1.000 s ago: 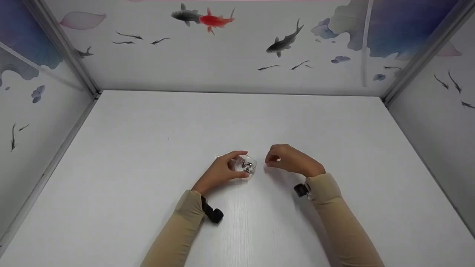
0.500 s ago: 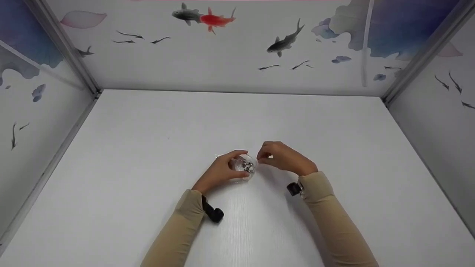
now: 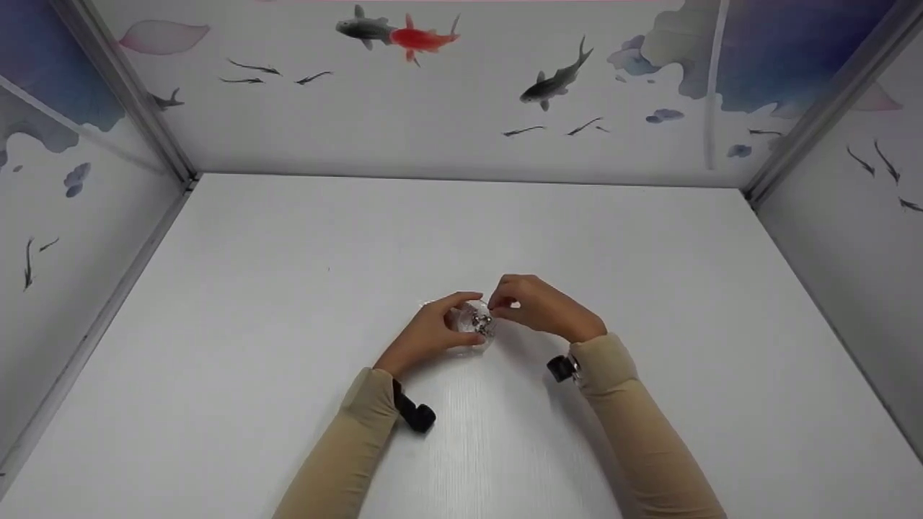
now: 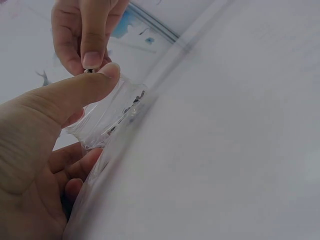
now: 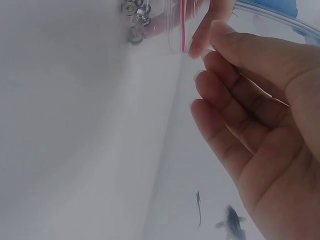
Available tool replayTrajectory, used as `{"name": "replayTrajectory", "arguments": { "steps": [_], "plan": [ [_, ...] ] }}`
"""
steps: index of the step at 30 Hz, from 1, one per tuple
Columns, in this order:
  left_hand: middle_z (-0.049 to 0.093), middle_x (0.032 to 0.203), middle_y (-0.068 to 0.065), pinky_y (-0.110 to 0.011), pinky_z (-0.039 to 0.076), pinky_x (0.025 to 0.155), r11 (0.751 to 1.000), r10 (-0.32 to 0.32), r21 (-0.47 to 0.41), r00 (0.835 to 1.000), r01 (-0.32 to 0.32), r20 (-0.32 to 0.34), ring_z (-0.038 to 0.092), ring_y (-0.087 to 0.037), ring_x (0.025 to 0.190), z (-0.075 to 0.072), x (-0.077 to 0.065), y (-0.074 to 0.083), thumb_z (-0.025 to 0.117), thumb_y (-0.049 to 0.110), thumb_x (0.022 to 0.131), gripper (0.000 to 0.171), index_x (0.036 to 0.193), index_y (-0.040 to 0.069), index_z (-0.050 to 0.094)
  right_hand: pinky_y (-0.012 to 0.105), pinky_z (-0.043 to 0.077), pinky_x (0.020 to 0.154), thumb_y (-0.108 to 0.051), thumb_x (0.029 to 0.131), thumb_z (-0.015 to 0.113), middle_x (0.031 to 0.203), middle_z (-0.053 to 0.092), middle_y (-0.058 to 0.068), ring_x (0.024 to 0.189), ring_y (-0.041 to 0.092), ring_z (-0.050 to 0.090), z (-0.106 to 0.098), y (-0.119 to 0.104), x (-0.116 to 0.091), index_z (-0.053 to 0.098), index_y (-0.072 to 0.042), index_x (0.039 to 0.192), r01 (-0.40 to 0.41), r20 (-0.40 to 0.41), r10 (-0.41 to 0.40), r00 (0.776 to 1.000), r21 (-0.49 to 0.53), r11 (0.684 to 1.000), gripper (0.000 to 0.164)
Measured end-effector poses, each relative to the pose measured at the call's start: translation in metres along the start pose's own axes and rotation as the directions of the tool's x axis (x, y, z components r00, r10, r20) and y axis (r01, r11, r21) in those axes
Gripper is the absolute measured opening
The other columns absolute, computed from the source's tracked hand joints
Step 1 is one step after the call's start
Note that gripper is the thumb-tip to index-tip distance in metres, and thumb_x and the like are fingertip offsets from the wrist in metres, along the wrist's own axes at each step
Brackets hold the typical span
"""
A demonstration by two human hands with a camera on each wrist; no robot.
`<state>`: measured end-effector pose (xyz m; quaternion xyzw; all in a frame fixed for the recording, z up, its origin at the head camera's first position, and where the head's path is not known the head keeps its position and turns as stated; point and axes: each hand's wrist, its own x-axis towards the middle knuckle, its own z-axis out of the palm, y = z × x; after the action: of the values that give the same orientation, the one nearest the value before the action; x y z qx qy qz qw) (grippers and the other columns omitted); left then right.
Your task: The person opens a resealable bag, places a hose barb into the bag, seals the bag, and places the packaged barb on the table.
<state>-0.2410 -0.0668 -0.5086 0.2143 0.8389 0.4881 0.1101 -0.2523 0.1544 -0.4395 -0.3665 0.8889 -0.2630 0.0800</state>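
My left hand (image 3: 425,333) holds a clear plastic zip bag (image 4: 102,112) low over the table, thumb and fingers curled round its sides near the mouth. Several shiny metal nuts (image 5: 134,12) lie in the bottom of the bag; a red strip (image 5: 184,27) runs along its top. From the right, my right hand (image 3: 537,306) reaches to the bag's mouth with thumb and forefinger pinched together. Between those fingertips a small shiny metal piece (image 4: 89,71) shows in the left wrist view; its exact shape is mostly hidden.
Both hands work over the middle of a wide white table (image 3: 288,231). Panels printed with fish (image 3: 555,83) enclose the back and both sides. Black wrist cameras (image 3: 417,418) hang below each cuff.
My right hand has moved left, from beside the bag up to its mouth, fingertips still pinched. The left hand and the bag have stayed nearly still.
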Motion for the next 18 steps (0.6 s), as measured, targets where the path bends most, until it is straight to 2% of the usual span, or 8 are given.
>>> {"name": "replayTrajectory", "arguments": {
  "steps": [8, 13, 18],
  "plan": [
    [0.062, 0.115, 0.002, -0.031, 0.039, 0.077, 1.000, 0.023, 0.008, 1.000, -0.023, -0.002, 0.048, -0.013, 0.085, 0.0005, 0.0003, 0.0003, 0.080, 0.037, 0.078, 0.066, 0.137, 0.024, 0.053, 0.034, 0.054, 0.080, -0.004, 0.086, 0.069, 0.094, 0.066, 0.006, 0.089, 0.018, 0.063, 0.0024, 0.0015, 0.0000, 0.073, -0.003, 0.101, 0.016, -0.006, -0.016, 1.000, -0.012, 1.000, 0.015],
    [0.062, 0.118, 0.003, -0.032, 0.040, 0.080, 1.000, 0.023, 0.006, 1.000, -0.023, 0.000, 0.050, -0.013, 0.091, 0.0007, 0.0001, -0.0005, 0.079, 0.039, 0.078, 0.067, 0.138, 0.025, 0.053, 0.035, 0.054, 0.080, -0.005, 0.087, 0.069, 0.095, 0.065, 0.006, 0.089, 0.018, 0.062, 0.0028, 0.0015, 0.0000, 0.073, -0.003, 0.101, 0.008, -0.009, -0.008, 1.000, -0.006, 1.000, 0.015],
    [0.060, 0.121, 0.005, -0.035, 0.041, 0.089, 1.000, -0.002, -0.011, 1.000, 0.002, 0.001, 0.052, -0.014, 0.100, 0.0010, 0.0000, -0.0019, 0.080, 0.040, 0.077, 0.068, 0.137, 0.028, 0.052, 0.036, 0.054, 0.079, -0.006, 0.087, 0.069, 0.094, 0.065, 0.006, 0.089, 0.018, 0.062, 0.0023, 0.0010, -0.0011, 0.073, -0.003, 0.101, 0.035, -0.022, -0.035, 0.999, -0.005, 0.999, 0.014]
  ]
}}
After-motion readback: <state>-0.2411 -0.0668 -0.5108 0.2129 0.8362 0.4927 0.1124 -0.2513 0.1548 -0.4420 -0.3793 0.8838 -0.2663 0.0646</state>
